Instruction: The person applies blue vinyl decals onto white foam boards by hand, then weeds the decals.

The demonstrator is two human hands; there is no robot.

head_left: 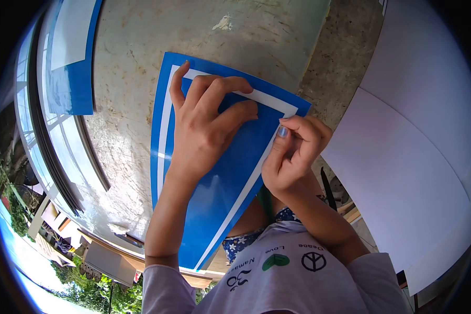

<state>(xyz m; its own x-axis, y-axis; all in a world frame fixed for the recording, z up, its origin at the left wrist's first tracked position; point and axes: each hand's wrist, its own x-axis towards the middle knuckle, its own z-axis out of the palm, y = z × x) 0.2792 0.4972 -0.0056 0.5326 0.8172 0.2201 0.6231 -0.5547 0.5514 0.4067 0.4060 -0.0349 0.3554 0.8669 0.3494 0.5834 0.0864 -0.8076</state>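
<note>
A blue panel (214, 193) with a white border strip (269, 100) lies on the grey worktop, one corner pointing toward the body. My left hand (204, 112) is over its far part, fingers bent and spread, with a gap between thumb and index finger and nothing visible between them. At the panel's right corner, my right hand (298, 149) has its thumb and index finger pinched together beside the end of the white strip. Whatever may be between those fingertips is too small to make out.
Another blue and white panel (81, 86) is at the upper left of the worktop (131, 31). Dark strips (47, 141) run along the left side. Large white sheets (387, 141) stand at the right. Plants show at the lower left.
</note>
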